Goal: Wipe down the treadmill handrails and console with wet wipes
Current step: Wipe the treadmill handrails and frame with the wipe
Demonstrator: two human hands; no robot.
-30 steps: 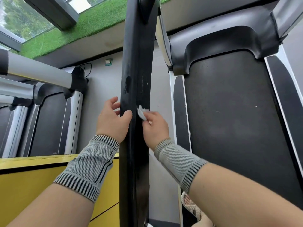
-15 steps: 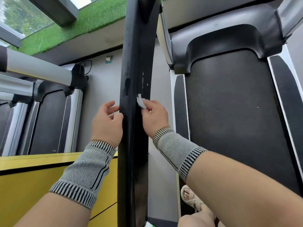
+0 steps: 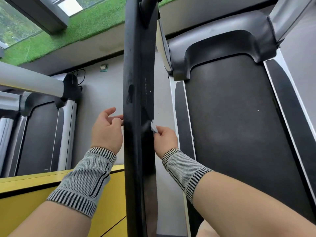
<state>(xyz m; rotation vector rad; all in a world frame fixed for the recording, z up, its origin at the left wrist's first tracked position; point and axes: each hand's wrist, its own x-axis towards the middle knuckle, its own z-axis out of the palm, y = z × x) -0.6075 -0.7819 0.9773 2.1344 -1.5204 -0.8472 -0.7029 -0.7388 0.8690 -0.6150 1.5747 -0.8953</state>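
Observation:
A long black handrail (image 3: 139, 82) of the treadmill runs up the middle of the view, scuffed with small white marks. My right hand (image 3: 165, 138) pinches a small folded white wet wipe (image 3: 153, 126) and presses it against the rail's right edge. My left hand (image 3: 106, 130) is beside the rail's left edge with relaxed, slightly spread fingers, its fingertips just at the rail. Both wrists wear grey knitted supports.
The treadmill's dark belt (image 3: 239, 134) and grey motor cover (image 3: 222, 40) lie to the right. Another treadmill (image 3: 39, 134) with a silver handrail (image 3: 30, 81) stands at left. A yellow panel (image 3: 25, 202) fills the lower left. Green turf (image 3: 68, 31) lines the window.
My left hand has let go of the rail's left edge and opened its fingers. My right hand with the wipe has slid along the rail's right edge.

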